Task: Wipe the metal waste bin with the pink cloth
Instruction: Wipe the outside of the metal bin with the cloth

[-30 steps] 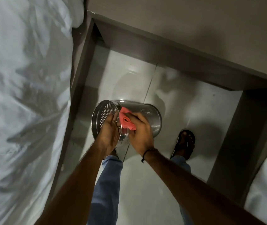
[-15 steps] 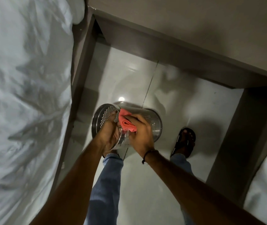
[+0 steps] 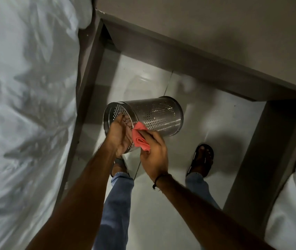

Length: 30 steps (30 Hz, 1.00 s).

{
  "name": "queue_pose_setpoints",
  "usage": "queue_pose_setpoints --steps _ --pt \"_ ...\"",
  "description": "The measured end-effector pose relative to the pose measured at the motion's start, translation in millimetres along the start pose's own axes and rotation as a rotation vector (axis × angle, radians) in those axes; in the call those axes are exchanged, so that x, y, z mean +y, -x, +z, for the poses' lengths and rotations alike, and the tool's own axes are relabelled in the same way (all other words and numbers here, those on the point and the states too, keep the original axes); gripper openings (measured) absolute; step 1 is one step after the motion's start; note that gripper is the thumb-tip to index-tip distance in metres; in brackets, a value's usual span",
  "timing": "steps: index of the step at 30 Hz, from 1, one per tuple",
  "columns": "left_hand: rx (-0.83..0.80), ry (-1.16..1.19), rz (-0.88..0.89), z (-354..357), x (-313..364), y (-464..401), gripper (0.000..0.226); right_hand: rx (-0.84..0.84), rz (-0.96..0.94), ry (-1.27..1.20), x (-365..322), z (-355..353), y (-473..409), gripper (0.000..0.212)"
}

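My forearms come up from the bottom of view w/ jeans and two sandalled feet below them on the pale tiled floor [image 3: 161, 222]. My right hand [image 3: 155, 156] is wrapped around the pink cloth [image 3: 140, 137], fingers curled tight on the bunched folds, pressing it vs. the outer wall of the metal waste bin [image 3: 154, 114] just below its rim. My left hand [image 3: 119, 135] grips that rim at the open mouth; thumb side outside, fingers [image 3: 125, 121] hooked over the edge and partly inside, closed on the metal, not spread. The bin is off the floor, held in the air on its side, mouth toward me and to the left, base pointing away and right, approx. above the gap between my feet. It's thin perforated steel, so I judge it light and stiff, easy to carry one-handed, but the polished skin looks slippery and prob. dents if dropped on tile. Rolled rim is the best place to take hold, since the smooth round wall gives no purchase. The cloth is soft, limp, and conforms to the curve; the holes could snag it a bit. Further out, white bedding [image 3: 26, 105] fills the left side, a 2nd white patch sits bottom right, and a dark wooden frame [image 3: 206, 69] runs across beyond the bin, w/ plain wall above.
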<state>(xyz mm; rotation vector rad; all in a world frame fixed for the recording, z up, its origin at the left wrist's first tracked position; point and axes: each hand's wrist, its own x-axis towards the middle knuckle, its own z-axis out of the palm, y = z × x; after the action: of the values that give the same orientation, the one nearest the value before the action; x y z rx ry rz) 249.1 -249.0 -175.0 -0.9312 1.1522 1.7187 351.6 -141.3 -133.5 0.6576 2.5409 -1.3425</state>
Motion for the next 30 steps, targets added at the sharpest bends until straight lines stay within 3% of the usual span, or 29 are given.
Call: queue_pose_setpoints --steps 3,8,11,16,24,30 --pt "-0.064 -0.056 0.012 -1 -1 -2 0.056 0.024 -0.009 0.034 2 -4 -12 0.059" --pt "-0.102 -0.264 -0.006 2 0 -6 0.063 0.083 -0.029 0.074 -10 -9 -62 0.056" --pt "-0.139 -0.172 -0.048 5 5 -1 0.066 0.099 -0.002 0.049 -11 -13 -78 0.056" --pt "-0.062 0.003 -0.033 7 10 1 0.086 0.024 -0.037 0.016 -6 -12 -34 0.057" --pt "-0.123 -0.326 -0.029 -4 -2 4 0.071 0.036 0.023 0.037 -6 -12 -48 0.057" --pt "-0.18 -0.362 -0.031 2 -10 18 0.062 0.038 0.12 0.092 -8 -18 -92 0.038"
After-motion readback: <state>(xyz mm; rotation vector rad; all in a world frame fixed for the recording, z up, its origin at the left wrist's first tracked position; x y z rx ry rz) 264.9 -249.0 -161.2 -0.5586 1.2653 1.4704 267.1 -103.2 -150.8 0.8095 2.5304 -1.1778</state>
